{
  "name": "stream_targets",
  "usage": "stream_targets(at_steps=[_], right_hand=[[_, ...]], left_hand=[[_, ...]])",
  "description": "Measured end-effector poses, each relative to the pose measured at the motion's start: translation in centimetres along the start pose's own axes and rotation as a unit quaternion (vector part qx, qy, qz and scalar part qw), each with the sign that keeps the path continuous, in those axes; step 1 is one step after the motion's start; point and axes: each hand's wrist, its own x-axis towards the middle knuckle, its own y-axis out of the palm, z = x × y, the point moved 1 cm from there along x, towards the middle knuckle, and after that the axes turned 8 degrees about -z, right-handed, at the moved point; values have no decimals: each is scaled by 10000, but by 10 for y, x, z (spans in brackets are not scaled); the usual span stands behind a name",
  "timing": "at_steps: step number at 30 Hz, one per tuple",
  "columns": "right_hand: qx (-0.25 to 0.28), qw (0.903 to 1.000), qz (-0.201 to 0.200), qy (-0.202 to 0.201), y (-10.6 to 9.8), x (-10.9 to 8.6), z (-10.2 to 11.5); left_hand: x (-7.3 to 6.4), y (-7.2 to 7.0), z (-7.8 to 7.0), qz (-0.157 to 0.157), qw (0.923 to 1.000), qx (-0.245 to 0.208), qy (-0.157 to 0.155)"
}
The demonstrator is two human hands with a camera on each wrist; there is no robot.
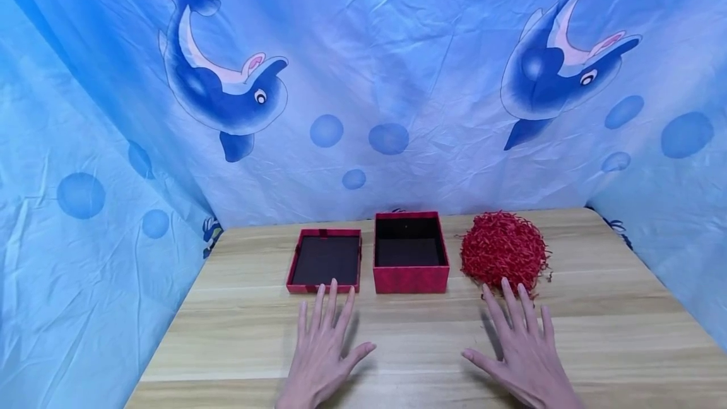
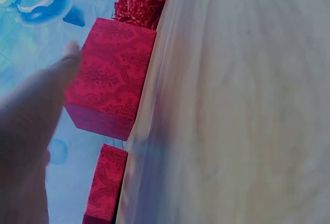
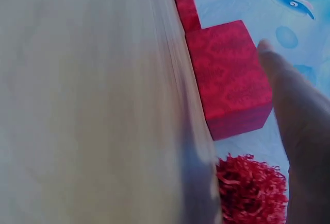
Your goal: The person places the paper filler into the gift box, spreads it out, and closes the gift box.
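My left hand (image 1: 324,352) is spread over the near part of the table with straight fingers, its fingertips close to the front edge of a shallow red box lid (image 1: 324,260). The lid lies with its black inside facing up. To its right stands a deeper red box (image 1: 411,279), open at the top, black inside and holding nothing visible. My right hand (image 1: 522,358) is spread too, its fingertips right at the front of a round heap of red shredded paper (image 1: 504,250). Neither hand holds anything. In the left wrist view the patterned box side (image 2: 111,69) shows beyond the thumb.
The wooden table (image 1: 238,333) spreads out around the hands. Behind it and at both sides hangs a blue cloth (image 1: 363,68) printed with dolphins and bubbles. A few loose paper shreds (image 1: 549,276) lie beside the heap.
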Motion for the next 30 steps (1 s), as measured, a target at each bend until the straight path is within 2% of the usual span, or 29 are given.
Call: stream_targets(at_steps=[5, 9, 14, 17, 21, 22, 26, 30], right_hand=[[389, 9976, -520, -242, -6, 13, -4], [664, 9918, -978, -486, -8, 26, -8], [850, 9891, -1149, -345, -6, 44, -16], [891, 9906, -1024, -170, -3, 54, -21], [998, 9920, -751, 164, -3, 67, -31], [1025, 9921, -681, 259, -5, 69, -33], [1140, 9905, -567, 524, -10, 78, -45], [1201, 9894, -491, 655, -9, 85, -55]], left_hand=[[16, -4, -2, -59, 9979, -628, -141], [30, -5, -3, -120, 9924, -1194, -266], [48, 2, -2, -6, 9820, -1813, -528], [56, 7, 0, 195, 9685, -2289, -957], [63, 13, 2, 325, 9433, -2940, -1504], [65, 14, 2, 308, 9379, -3082, -1561], [73, 20, 4, 200, 9257, -3443, -1554], [79, 28, 8, 190, 9216, -3567, -1517]])
